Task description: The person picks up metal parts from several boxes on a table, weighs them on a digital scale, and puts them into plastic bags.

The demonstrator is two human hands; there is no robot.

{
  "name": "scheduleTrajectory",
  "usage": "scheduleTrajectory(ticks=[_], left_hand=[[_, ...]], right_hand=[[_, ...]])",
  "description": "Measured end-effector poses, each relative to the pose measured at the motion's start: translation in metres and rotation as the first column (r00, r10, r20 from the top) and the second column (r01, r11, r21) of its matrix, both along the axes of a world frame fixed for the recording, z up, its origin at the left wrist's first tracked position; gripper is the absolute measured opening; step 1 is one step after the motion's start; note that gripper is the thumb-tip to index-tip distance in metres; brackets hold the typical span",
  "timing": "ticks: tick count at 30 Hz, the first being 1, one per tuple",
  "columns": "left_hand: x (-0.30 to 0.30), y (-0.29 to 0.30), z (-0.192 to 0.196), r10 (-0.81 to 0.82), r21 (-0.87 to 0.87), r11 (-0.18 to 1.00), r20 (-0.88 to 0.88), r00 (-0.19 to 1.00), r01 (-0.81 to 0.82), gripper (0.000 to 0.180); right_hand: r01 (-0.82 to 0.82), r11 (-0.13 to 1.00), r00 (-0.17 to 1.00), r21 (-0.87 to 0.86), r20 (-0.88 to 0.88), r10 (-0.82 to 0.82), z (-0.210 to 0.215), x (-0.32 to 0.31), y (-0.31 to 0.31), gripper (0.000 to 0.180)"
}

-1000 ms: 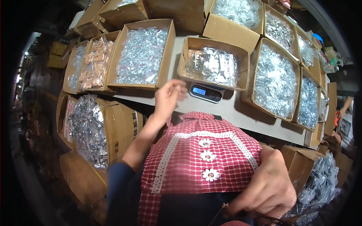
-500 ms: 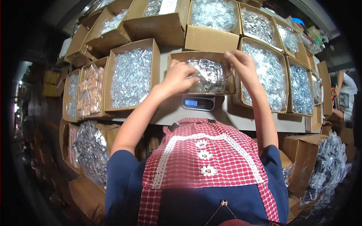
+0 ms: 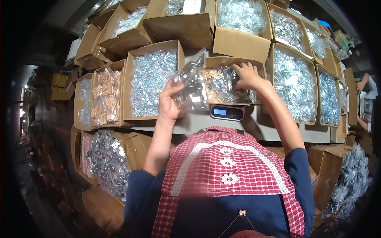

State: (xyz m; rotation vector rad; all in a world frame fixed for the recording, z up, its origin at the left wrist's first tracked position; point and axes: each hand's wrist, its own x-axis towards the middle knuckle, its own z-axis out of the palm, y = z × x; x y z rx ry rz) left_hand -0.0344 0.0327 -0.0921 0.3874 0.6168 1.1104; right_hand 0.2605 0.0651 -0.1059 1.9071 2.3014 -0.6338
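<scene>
My left hand (image 3: 170, 102) is closed on the edge of a clear plastic bag (image 3: 193, 85) with dark and shiny metal pieces inside. The bag hangs beside the left end of a small cardboard box (image 3: 238, 100), partly covering it. My right hand (image 3: 251, 77) reaches into this box from the right, fingers apart and pressed on the bagged contents; its fingertips are partly hidden. Inside lie light wooden-coloured pegs (image 3: 213, 74) and clear packets of metal parts (image 3: 225, 81). The box rests on a small digital scale (image 3: 227, 112) with a lit blue display.
Large open cartons surround the small box: bagged silvery hardware (image 3: 152, 81) on the left, wooden-coloured pegs (image 3: 106, 93) farther left, clear packets (image 3: 294, 85) on the right. More cartons (image 3: 241, 41) stand behind. Bagged metal parts (image 3: 108, 156) sit lower left. Another person's arm (image 3: 363, 82) shows far right.
My left hand has moved left and lifted the clear bag out of the small box, uncovering the pegs. My right hand has gone from the box's rim down into it. The view has shifted.
</scene>
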Motion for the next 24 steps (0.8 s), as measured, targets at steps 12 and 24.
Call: scheduleTrajectory(ticks=[12,24], left_hand=[[0.007,-0.009,-0.006,-0.024,-0.179,0.970,0.608,0.794,0.166,0.054],[0.012,-0.015,0.003,-0.139,-0.109,0.961,0.605,0.784,0.255,0.053]], right_hand=[[0.049,0.972,0.943,0.229,-0.332,0.031,-0.005,-0.031,-0.022,0.071],[0.264,0.961,0.938,-0.086,-0.210,-0.277,0.018,-0.007,-0.004,0.035]])
